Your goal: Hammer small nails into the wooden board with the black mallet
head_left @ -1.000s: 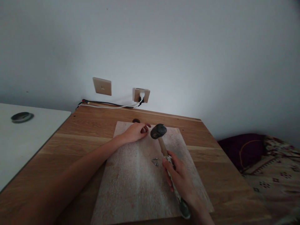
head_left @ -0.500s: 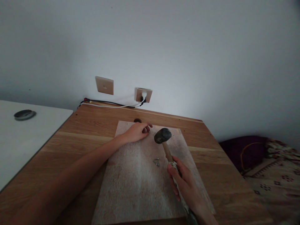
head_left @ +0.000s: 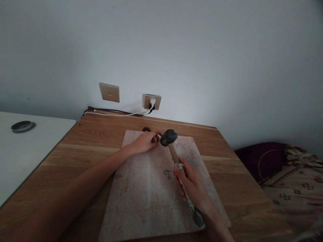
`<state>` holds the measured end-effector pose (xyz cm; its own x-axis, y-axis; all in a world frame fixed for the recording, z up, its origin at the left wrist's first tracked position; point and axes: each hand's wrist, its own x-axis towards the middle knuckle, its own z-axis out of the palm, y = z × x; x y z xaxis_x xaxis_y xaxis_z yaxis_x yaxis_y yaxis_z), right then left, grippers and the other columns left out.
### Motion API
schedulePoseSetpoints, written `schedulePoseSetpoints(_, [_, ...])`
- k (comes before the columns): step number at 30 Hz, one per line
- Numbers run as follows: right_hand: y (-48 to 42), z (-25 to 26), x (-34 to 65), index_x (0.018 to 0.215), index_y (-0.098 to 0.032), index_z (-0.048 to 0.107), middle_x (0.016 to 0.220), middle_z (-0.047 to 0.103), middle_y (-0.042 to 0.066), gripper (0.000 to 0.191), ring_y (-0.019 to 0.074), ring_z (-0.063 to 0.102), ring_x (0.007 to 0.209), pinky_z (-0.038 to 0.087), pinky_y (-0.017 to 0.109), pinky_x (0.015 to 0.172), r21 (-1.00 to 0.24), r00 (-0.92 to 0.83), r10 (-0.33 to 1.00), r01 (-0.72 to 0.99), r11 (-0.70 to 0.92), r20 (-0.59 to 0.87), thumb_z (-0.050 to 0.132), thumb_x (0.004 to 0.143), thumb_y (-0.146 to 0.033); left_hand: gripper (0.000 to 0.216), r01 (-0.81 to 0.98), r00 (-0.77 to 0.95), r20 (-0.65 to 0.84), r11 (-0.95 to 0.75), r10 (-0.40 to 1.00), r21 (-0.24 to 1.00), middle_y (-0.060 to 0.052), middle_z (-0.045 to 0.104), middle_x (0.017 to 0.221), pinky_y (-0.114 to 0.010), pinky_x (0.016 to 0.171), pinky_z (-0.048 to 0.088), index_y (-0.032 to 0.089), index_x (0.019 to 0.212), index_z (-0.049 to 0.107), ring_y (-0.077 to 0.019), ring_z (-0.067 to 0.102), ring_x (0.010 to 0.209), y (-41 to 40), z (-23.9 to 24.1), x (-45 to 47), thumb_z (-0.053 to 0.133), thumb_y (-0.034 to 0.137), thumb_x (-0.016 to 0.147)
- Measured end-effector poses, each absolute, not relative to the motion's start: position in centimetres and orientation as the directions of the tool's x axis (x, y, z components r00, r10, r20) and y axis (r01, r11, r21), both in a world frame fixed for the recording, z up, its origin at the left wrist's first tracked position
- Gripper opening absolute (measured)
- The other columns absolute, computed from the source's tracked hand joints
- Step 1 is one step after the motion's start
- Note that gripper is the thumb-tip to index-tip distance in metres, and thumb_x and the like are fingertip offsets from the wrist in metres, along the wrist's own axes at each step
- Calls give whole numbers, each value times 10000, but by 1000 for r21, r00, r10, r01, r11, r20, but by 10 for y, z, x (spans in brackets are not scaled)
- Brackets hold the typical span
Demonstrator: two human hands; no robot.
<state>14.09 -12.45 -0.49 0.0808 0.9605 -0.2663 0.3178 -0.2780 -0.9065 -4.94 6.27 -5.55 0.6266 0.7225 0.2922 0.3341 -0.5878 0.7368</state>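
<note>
My right hand (head_left: 190, 183) is wrapped round the handle of a mallet (head_left: 169, 137), whose dark head is raised over the far part of a worn wooden board (head_left: 136, 198). Close to the left of that head, my left hand (head_left: 146, 142) rests at the board's far edge. Its thumb and fingers are curled together in a pinch; what they hold, if anything, is too small to make out. A few nails (head_left: 167, 173) lie in a small heap on the board, left of my right hand.
The board lies on a wooden table (head_left: 96, 134). Behind it, a round dark object (head_left: 146, 129) sits by my left hand. Cables (head_left: 113, 112) run along the wall to a socket (head_left: 152, 102). At left is a white surface with a dark round dish (head_left: 23, 126); patterned cloth (head_left: 292, 191) lies at right.
My right hand has brought the mallet a little up and left, so its head is now nearer my left hand. My left hand keeps its place on the board.
</note>
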Motion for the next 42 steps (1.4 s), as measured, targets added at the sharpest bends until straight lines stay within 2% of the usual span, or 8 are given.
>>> schedulePoseSetpoints(7, [-125, -10, 146, 1207, -159, 572, 515, 459, -108, 553, 102, 398, 351, 375, 193, 278, -908, 74, 960, 311, -280, -271, 572, 891, -613, 491, 355, 610, 279, -571, 741, 740, -48, 785, 971, -271, 730, 528, 165, 1270, 623, -162, 713, 776, 61, -56, -48, 637, 38, 796])
schedulePoseSetpoints(14, [-161, 0, 160, 1349, -153, 548, 545, 509, -90, 716, 115, 449, 362, 411, 212, 296, -853, 224, 910, 326, -407, -348, 598, 849, -664, 447, 412, 606, 249, -566, 755, 714, -50, 748, 1003, -287, 717, 511, 162, 1229, 598, -159, 674, 750, 57, -43, -51, 659, 96, 791])
schedulePoseSetpoints(19, [-175, -12, 165, 1383, -134, 526, 439, 481, -98, 808, 135, 450, 344, 407, 219, 311, -836, 232, 899, 336, -433, -372, 556, 839, -731, 245, 531, 612, 331, -683, 718, 502, -54, 687, 982, -316, 742, 497, 188, 1018, 613, -217, 656, 869, 26, -5, -45, 689, 185, 786])
schedulePoseSetpoints(26, [-176, -26, 164, 1344, -173, 533, 526, 506, -96, 740, 115, 437, 334, 368, 205, 274, -867, 239, 900, 265, -422, -365, 598, 834, -706, 138, 297, 922, 235, -951, 308, 82, -90, 746, 862, -356, 642, 500, 150, 1003, 652, -267, 724, 799, -30, 0, -26, 700, 142, 874])
schedulePoseSetpoints(32, [-177, -30, 167, 1367, -164, 490, 503, 486, -110, 717, 108, 421, 327, 381, 196, 287, -883, 198, 919, 268, -385, -341, 557, 886, -691, 146, 257, 930, 286, -965, 232, -53, -78, 754, 769, -381, 636, 506, 173, 908, 673, -257, 728, 733, -50, -11, -15, 641, 32, 889])
schedulePoseSetpoints(36, [-177, -32, 167, 1344, -186, 515, 554, 513, -99, 713, 105, 434, 330, 381, 200, 273, -878, 227, 906, 250, -409, -357, 594, 853, -697, 179, 249, 916, 317, -968, 246, 33, -76, 769, 883, -371, 749, 530, 215, 905, 693, -248, 728, 838, -44, -8, -19, 636, 46, 891])
schedulePoseSetpoints(39, [-177, -29, 166, 1355, -176, 512, 516, 498, -105, 731, 108, 417, 322, 375, 199, 277, -879, 217, 908, 248, -407, -359, 582, 855, -705, 180, 267, 887, 323, -938, 329, 222, -56, 763, 950, -342, 830, 532, 228, 943, 725, -224, 723, 899, -15, -2, -31, 649, 74, 892])
schedulePoseSetpoints(42, [-177, -26, 166, 1378, -157, 492, 483, 480, -111, 748, 111, 404, 325, 377, 199, 285, -876, 202, 907, 251, -412, -369, 563, 870, -702, 168, 365, 769, 343, -812, 539, 456, -31, 767, 974, -315, 845, 529, 241, 998, 758, -205, 716, 904, 25, -3, -48, 648, 148, 912])
